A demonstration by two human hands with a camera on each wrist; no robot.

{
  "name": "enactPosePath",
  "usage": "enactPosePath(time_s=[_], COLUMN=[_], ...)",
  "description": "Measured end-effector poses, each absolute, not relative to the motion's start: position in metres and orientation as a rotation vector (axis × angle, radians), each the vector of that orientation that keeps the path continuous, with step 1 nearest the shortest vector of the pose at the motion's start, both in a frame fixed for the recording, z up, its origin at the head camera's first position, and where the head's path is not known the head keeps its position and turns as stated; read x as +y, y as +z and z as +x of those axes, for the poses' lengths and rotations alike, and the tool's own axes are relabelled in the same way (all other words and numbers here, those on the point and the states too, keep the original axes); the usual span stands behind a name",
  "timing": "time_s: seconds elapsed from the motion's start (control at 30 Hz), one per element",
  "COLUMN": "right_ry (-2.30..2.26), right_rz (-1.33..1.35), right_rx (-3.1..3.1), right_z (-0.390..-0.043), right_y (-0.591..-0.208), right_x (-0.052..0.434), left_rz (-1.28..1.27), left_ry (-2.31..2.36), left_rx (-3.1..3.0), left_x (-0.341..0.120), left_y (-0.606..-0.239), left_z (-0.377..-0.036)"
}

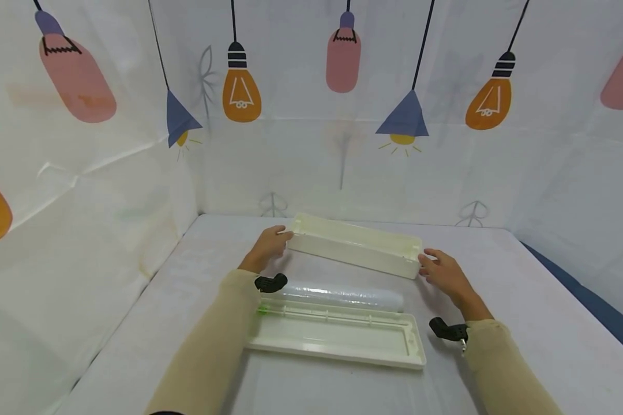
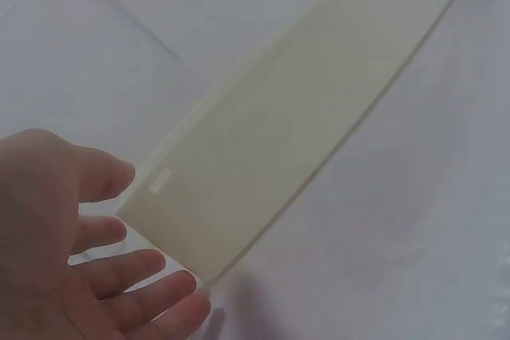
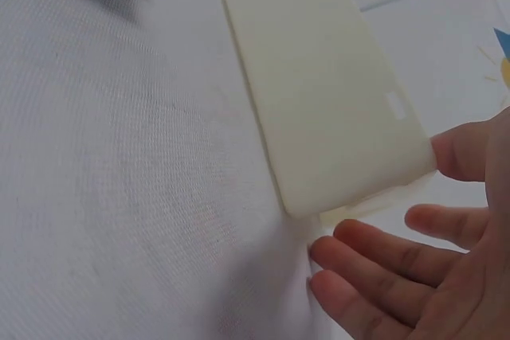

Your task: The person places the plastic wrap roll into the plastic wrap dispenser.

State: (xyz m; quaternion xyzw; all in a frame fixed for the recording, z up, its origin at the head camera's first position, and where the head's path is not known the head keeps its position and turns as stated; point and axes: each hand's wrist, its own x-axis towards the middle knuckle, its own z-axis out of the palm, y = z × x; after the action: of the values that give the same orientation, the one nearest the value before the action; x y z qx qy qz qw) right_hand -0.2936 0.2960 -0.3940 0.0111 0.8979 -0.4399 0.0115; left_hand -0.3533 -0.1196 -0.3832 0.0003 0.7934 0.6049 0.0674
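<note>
A long cream plastic box, its open side up, lies slantwise at the back of the table. My left hand is at its left end, fingertips right at the end wall, thumb near the top edge. At the other end, my right hand touches the top corner with the thumb, while its other fingers spread loosely below. Nearer to me lies a clear, shiny roll of plastic film. In front of it is a shallow cream lid with a thin rail and a small green piece.
The white table meets a white curtain printed with lamps, behind and at the left. A dark blue strip runs past the table's right edge. Black wrist cameras sit on both wrists.
</note>
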Motion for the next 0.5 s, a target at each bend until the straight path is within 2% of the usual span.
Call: enactPosePath(time_s=[0.37,0.5], right_ry=[-1.397,-1.455], right_rz=[0.017,-0.002], right_rx=[2.740,2.714], right_z=[-0.2898,-0.2882], right_y=[-0.3884,-0.3897], right_x=[0.2917,0.2903], left_rz=[0.096,0.059], left_ry=[1.811,1.752], left_rx=[2.417,2.506], left_x=[-0.1190,-0.1204], left_y=[-0.3830,-0.3836], left_z=[-0.3527,-0.3539])
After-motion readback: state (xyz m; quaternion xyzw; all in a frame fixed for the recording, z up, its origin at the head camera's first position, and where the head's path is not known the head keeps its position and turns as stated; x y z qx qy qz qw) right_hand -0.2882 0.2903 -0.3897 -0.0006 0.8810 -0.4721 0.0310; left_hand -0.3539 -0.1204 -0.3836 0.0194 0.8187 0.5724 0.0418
